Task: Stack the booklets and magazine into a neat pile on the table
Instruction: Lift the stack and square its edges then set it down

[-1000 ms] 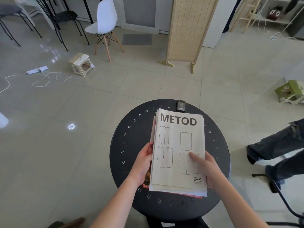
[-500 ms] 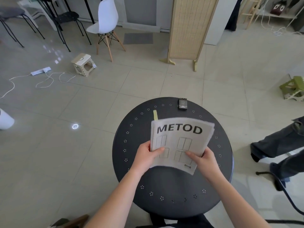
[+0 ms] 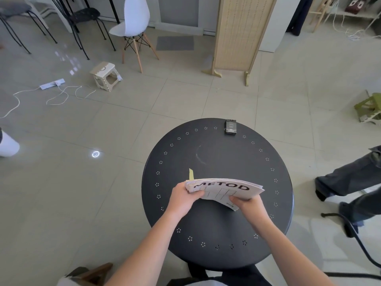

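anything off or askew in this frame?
One thing: a yellow-green strip pokes out past the far left corner of the pile, so it is not flush. The pile itself is off the table, tilted, gripped by the left hand and right hand. Nothing looks torn.

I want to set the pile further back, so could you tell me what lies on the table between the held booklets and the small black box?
Nothing: in the head view, only bare tabletop with a faint curved scuff separates the booklets from the black box.
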The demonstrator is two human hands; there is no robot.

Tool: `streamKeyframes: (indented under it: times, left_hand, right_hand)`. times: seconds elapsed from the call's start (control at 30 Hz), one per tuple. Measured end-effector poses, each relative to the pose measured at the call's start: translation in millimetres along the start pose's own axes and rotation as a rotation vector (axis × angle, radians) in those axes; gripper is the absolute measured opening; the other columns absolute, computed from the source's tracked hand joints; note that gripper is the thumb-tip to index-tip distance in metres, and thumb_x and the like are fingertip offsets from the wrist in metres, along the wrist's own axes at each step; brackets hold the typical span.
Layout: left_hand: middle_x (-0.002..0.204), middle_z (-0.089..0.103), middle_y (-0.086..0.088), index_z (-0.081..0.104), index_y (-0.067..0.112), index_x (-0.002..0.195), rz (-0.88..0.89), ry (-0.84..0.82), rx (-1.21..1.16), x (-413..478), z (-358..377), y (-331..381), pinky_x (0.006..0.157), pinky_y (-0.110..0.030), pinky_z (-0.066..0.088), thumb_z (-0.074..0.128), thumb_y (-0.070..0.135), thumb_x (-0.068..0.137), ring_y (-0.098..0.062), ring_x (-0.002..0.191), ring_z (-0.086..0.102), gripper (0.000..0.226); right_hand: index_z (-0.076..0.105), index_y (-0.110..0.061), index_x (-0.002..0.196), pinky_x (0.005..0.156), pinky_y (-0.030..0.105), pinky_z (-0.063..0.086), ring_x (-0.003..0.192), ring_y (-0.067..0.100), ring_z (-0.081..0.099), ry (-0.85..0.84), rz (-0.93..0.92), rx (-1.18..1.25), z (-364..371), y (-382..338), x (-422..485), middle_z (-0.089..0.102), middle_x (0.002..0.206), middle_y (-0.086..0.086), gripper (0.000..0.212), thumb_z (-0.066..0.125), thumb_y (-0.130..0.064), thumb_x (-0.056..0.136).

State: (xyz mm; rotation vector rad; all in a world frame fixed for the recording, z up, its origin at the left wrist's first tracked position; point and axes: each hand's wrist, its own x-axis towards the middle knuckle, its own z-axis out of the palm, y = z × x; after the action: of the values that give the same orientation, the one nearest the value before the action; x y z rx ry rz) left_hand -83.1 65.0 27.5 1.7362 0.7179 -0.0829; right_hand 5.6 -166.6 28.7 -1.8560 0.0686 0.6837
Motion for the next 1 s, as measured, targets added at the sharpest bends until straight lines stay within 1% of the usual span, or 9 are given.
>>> streamKeyframes:
  times: [0.1,0.2,0.33,0.4,0.5,0.57,0.63,0.77,1.0]
  left_hand:
    - [0.117,0.079,0.015,0.082,0.026,0.118,-0.018,0.010,-0.036,0,2,4,0.100,-0.035,0.063,0.081,0.012,0.086,-0.008,0.112,0.075,0.034]
    - [0.127,0.075,0.010,0.076,0.024,0.124,-0.039,0.007,-0.114,-1,6,5,0.104,-0.042,0.063,0.084,0.008,0.083,-0.014,0.118,0.074,0.046]
    - [0.126,0.078,0.009,0.075,0.027,0.120,-0.024,0.001,-0.134,0,11,2,0.100,-0.039,0.065,0.085,0.012,0.078,-0.012,0.113,0.076,0.046]
    - [0.120,0.081,0.012,0.075,0.030,0.120,-0.065,0.012,-0.157,-1,11,1,0.099,-0.036,0.065,0.081,0.007,0.079,-0.012,0.112,0.077,0.048]
    - [0.111,0.083,0.010,0.079,0.029,0.114,-0.105,0.004,-0.164,0,9,0,0.098,-0.032,0.064,0.076,0.006,0.080,-0.011,0.109,0.078,0.042]
    - [0.109,0.082,0.009,0.081,0.024,0.106,-0.109,-0.007,-0.143,0,9,0,0.091,-0.026,0.061,0.076,0.011,0.080,-0.011,0.100,0.076,0.029]
    - [0.098,0.076,0.015,0.076,0.020,0.095,-0.133,0.006,-0.142,0,10,-2,0.076,-0.017,0.053,0.077,0.013,0.080,-0.009,0.084,0.067,0.016]
    - [0.088,0.072,0.015,0.071,0.016,0.093,-0.172,0.008,-0.135,-3,14,-9,0.063,-0.008,0.046,0.080,0.014,0.083,-0.006,0.078,0.062,0.013]
    - [0.096,0.075,0.010,0.071,0.018,0.097,-0.186,-0.019,-0.142,-1,13,-11,0.078,-0.023,0.048,0.077,0.018,0.084,-0.012,0.090,0.066,0.014]
  right_hand:
    - [0.082,-0.033,0.099,0.093,0.037,0.059,0.102,0.012,0.078,0.008,-0.001,-0.010,-7,-1,6,0.086,0.107,-0.004,0.051,0.067,0.013,0.085]
    - [0.081,-0.041,0.103,0.093,0.039,0.058,0.106,0.017,0.075,-0.014,-0.012,-0.004,-9,-6,8,0.085,0.107,-0.006,0.065,0.060,0.015,0.078]
    - [0.077,-0.050,0.091,0.077,0.029,0.054,0.083,0.002,0.070,-0.010,0.034,0.049,5,-6,1,0.080,0.085,-0.024,0.053,0.062,-0.005,0.070]
    - [0.076,-0.046,0.091,0.073,0.026,0.054,0.075,-0.002,0.067,-0.027,0.043,0.079,10,-4,0,0.077,0.081,-0.024,0.051,0.058,-0.005,0.067]
    - [0.080,-0.037,0.097,0.070,0.017,0.058,0.083,-0.003,0.074,-0.021,0.061,0.140,9,-3,1,0.083,0.090,-0.019,0.051,0.057,0.000,0.070]
    - [0.079,-0.026,0.096,0.073,0.021,0.055,0.087,0.008,0.074,0.019,0.087,0.156,11,-3,3,0.082,0.085,-0.018,0.044,0.057,0.008,0.079]
    - [0.078,-0.023,0.094,0.076,0.026,0.053,0.089,0.013,0.071,0.042,0.101,0.161,12,-3,6,0.081,0.083,-0.017,0.044,0.056,0.014,0.084]
    - [0.079,-0.026,0.100,0.082,0.030,0.052,0.099,0.015,0.068,0.083,0.109,0.185,11,-4,11,0.079,0.103,-0.002,0.052,0.054,0.016,0.083]
    - [0.074,-0.027,0.103,0.077,0.027,0.051,0.095,0.014,0.068,0.099,0.105,0.152,13,0,11,0.076,0.104,0.000,0.049,0.056,0.015,0.087]
